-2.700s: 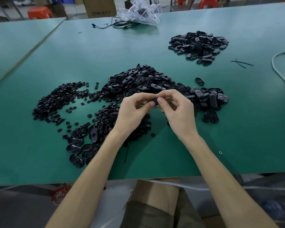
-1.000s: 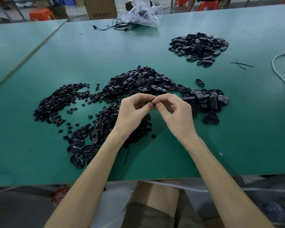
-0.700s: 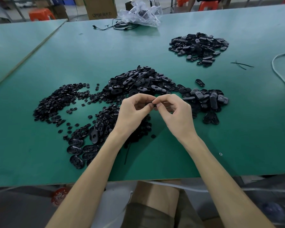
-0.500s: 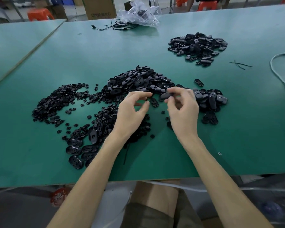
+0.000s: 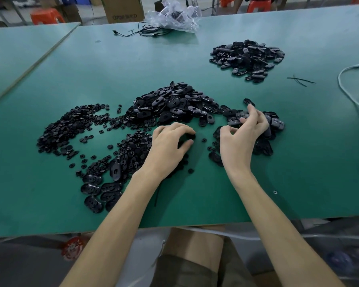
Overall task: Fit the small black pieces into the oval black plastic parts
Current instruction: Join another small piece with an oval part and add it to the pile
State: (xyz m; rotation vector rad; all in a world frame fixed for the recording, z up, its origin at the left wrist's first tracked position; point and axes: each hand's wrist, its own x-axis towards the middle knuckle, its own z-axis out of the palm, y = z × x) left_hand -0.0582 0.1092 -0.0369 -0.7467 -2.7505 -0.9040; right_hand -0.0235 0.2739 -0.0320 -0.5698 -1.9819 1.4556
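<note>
The left hand (image 5: 168, 148) lies low, fingers curled over loose pieces (image 5: 133, 150); whether it pinches one, I cannot tell. The right hand (image 5: 240, 141) hovers with relaxed, spread fingers and holds nothing, above a heap of ovals (image 5: 276, 123). On the table (image 5: 195, 193) the ovals make three heaps: this one, a middle heap (image 5: 174, 104), and a far heap (image 5: 247, 56) toward the far right corner. The pieces make two heaps, both nearer the left edge. Half a second ago the right hand pinched an oval and the hands were close; now they are apart. The ovals are glossy with a slot; the pieces are small and round.
</note>
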